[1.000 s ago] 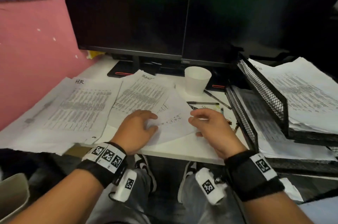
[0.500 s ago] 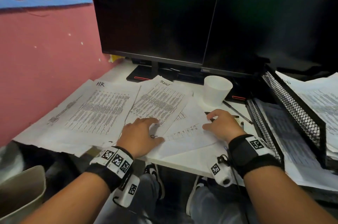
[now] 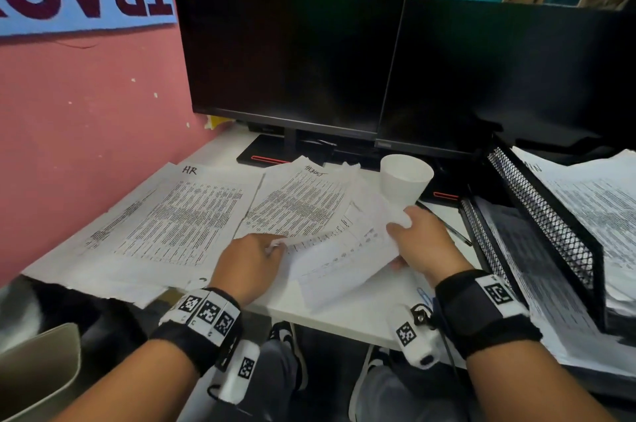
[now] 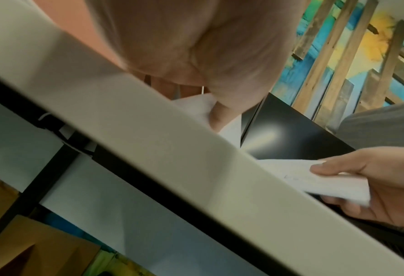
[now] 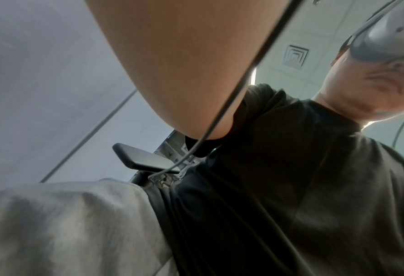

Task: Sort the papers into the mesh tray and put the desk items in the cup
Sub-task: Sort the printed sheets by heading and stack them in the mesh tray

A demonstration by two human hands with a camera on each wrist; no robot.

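A printed sheet (image 3: 344, 256) is lifted off the white desk (image 3: 344, 315) between both hands. My left hand (image 3: 254, 260) pinches its left edge; my right hand (image 3: 418, 242) grips its right edge, thumb on top. In the left wrist view the right hand (image 4: 366, 179) holds the sheet (image 4: 319, 179) above the desk edge. More printed papers (image 3: 186, 215) lie spread to the left. A white cup (image 3: 404, 182) stands behind the sheet. The black mesh tray (image 3: 547, 225) with stacked papers sits at the right. A dark pen (image 3: 454, 230) lies beside the tray.
Two dark monitors (image 3: 285, 56) stand at the back of the desk. A pink wall (image 3: 86, 112) closes the left side. A blue paper clip (image 3: 423, 296) lies near the front edge. A beige bin (image 3: 38, 366) sits low at the left. The right wrist view shows only forearm and torso.
Both hands went from resting flat on the papers to taking hold of the near sheet; it is now raised off the desk. The head view has tilted upward.
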